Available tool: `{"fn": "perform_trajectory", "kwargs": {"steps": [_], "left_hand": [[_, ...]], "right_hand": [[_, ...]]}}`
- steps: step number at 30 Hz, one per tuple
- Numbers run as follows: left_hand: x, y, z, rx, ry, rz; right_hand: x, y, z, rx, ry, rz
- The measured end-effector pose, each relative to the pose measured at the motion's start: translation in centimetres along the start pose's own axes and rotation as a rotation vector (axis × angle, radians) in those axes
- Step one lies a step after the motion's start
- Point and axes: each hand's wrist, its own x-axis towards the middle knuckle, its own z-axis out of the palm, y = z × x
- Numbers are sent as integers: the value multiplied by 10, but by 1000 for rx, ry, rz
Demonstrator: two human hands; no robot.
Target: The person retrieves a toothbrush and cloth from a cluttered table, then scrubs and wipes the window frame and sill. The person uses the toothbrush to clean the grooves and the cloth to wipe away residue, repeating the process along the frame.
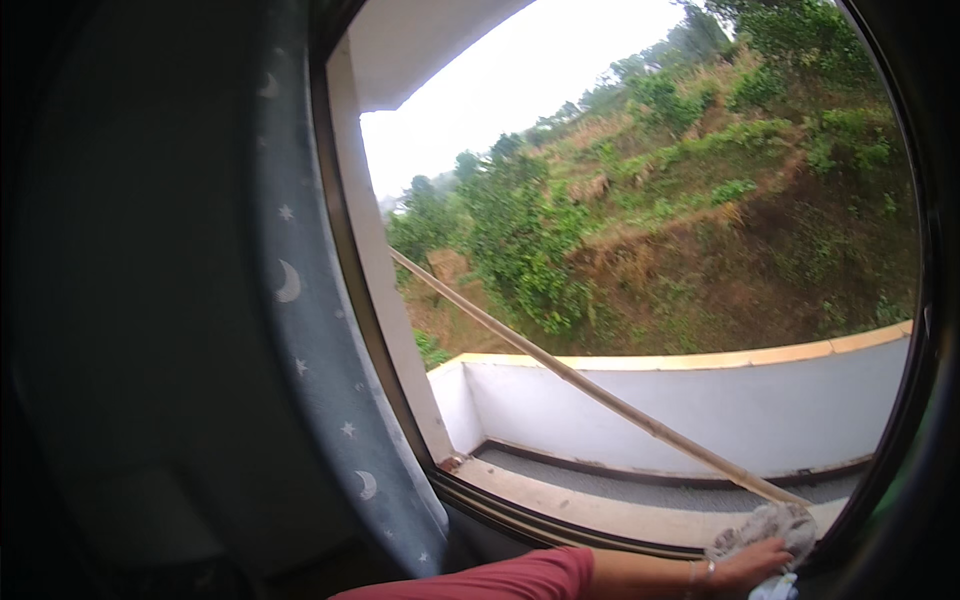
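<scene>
My left hand (752,566) reaches across the lower edge to the lower right, with a dark red sleeve and a thin bracelet at the wrist. Its fingers are pressed on a crumpled grey-white rag (778,527), which lies at the lower right corner of the window opening, on the sill (600,515). Just below the hand, a small white and pale blue thing (776,588) shows, cut off by the picture's edge; its kind cannot be made out. My right hand is out of view.
A dark window frame (372,330) surrounds the opening, with a blue-grey moon-and-star curtain (320,340) on the left. Outside, a long bamboo pole (580,382) slants down toward the rag. Beyond stand a white balcony wall (640,415) and a green hillside (680,200).
</scene>
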Motion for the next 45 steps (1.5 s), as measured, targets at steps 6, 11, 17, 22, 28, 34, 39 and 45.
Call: {"fn": "perform_trajectory", "kwargs": {"steps": [6, 11, 17, 22, 28, 34, 39, 45], "left_hand": [[-113, -1, -138, 56, -261, -63], [-166, -3, -192, 214, -226, -119], [-124, -8, -166, 205, -127, 125], [-83, -5, -105, 228, -278, 129], [-98, -29, -158, 353, -508, 270], [-38, 107, -143, 874, -858, 466], [18, 173, 22, 418, -449, 928], [110, 76, 254, 662, -398, 874]], "right_hand": [[-60, 19, -38, 89, 117, -9], [-133, -50, -108, -156, 415, 20], [-321, -115, -142, -368, 698, 167], [-384, -137, -130, -411, 800, 380], [-383, -145, -159, -404, 904, 362], [-391, -117, -201, -605, 964, 389], [-332, -38, -205, -376, 956, 596], [-281, 56, -218, -219, 729, 761]]}}
